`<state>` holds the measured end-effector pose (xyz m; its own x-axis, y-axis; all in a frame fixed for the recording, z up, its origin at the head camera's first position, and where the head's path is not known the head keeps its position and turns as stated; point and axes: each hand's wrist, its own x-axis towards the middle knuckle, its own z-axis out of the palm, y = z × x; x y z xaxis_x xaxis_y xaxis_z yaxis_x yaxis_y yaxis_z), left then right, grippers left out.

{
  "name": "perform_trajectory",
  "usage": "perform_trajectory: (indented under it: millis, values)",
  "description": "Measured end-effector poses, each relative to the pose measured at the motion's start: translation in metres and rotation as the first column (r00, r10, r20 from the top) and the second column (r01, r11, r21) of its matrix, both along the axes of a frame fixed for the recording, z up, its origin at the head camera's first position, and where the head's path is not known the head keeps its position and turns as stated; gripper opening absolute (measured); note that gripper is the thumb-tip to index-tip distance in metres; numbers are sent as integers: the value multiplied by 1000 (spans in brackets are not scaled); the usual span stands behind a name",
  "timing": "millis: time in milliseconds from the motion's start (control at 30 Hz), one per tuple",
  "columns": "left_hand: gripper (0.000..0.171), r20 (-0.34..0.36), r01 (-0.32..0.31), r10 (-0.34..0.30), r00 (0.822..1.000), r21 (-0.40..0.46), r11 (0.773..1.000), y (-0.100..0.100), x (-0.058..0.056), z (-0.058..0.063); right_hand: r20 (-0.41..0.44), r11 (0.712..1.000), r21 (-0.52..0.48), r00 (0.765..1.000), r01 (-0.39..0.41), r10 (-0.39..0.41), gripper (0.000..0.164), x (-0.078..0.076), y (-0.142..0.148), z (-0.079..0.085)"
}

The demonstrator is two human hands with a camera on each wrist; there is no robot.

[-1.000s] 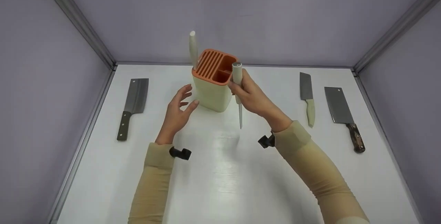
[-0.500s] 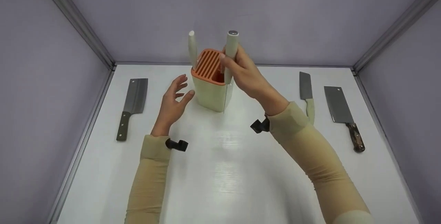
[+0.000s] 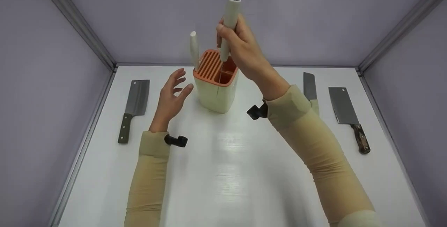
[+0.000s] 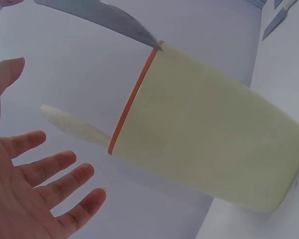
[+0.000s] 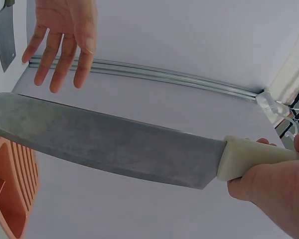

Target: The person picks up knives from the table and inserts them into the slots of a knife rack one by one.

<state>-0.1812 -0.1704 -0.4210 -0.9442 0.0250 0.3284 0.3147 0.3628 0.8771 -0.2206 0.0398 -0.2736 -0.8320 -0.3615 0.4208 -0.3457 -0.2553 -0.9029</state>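
Observation:
My right hand point(image 3: 249, 52) grips the pale handle of a chef's knife point(image 3: 230, 15), held upright over the knife block point(image 3: 213, 97). In the right wrist view its broad grey blade point(image 5: 114, 142) spans the picture; the left wrist view shows the tip right at the block's rim. The block is cream with an orange slotted top. Another pale-handled knife point(image 3: 194, 47) stands in its left side, blade hidden inside. Left of the block, my left hand point(image 3: 170, 96) is held with fingers spread, nothing in it.
A cleaver with a dark green handle point(image 3: 137, 97) lies on the left of the white table point(image 3: 227, 171). On the right are a small cream-handled knife point(image 3: 309, 85), partly behind my sleeve, and a brown-handled cleaver point(image 3: 344, 106). Grey walls point(image 3: 297, 21) enclose the table.
My right hand has raised the chef's knife from in front of the block's right side to above its top. My left hand has drifted slightly left and farther from me.

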Motion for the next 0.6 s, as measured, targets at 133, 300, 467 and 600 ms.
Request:
perform_trajectory:
  millis: [133, 300, 467, 600]
  values:
    - [57, 4, -7, 7, 1000, -10, 1000, 2, 7, 12, -15, 998, -21, 999, 51, -51, 5, -4, -7, 6]
    - [57, -12, -1, 1, 1000, -3, 1000, 0, 6, 12, -37, 992, -41, 992, 121, -123, 7, -9, -16, 12]
    - [57, -19, 1, -1, 1000, -3, 1000, -2, 3, 14, -71, 988, -38, 986, 151, -153, 7, -17, -25, 11]
    - [56, -28, -1, 1, 1000, -5, 1000, -2, 1, 17, -91, 985, -32, 981, 169, -171, 7, -25, -31, 5]
